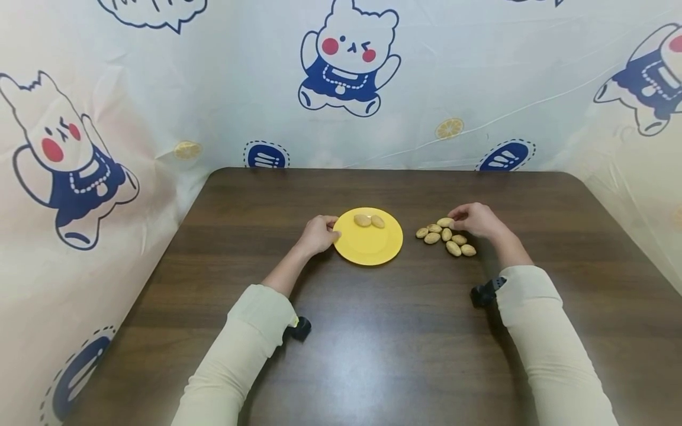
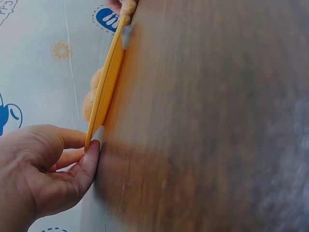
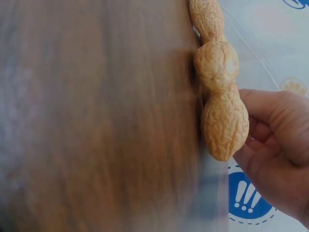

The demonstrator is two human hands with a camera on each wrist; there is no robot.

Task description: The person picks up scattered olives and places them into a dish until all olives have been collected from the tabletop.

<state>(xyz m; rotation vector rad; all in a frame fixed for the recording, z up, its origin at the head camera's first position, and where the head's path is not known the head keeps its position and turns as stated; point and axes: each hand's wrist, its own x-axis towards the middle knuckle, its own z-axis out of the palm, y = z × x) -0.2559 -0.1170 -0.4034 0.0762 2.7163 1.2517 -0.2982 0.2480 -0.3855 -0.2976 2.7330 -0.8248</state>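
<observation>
My left hand (image 1: 318, 235) pinches the near-left rim of a round yellow plate (image 1: 367, 251). In the left wrist view the plate (image 2: 108, 79) appears edge-on, its rim between thumb and fingers of that hand (image 2: 46, 171). Two tan walnuts (image 1: 362, 220) lie side by side toward the plate's far edge. Right of the plate, several walnuts (image 1: 453, 248) lie in a loose cluster on the table. At its far side my right hand (image 1: 476, 219) pinches one walnut (image 1: 444, 222). Wrinkled walnuts (image 3: 225, 125) hide those fingertips in the right wrist view, where the hand (image 3: 285, 145) shows behind them.
A dark brown wooden table (image 1: 367, 331) carries everything. Behind and beside it hangs a pale curtain (image 1: 240, 77) printed with cartoon bears. Small black cameras (image 1: 485, 294) are strapped at both wrists over cream sleeves.
</observation>
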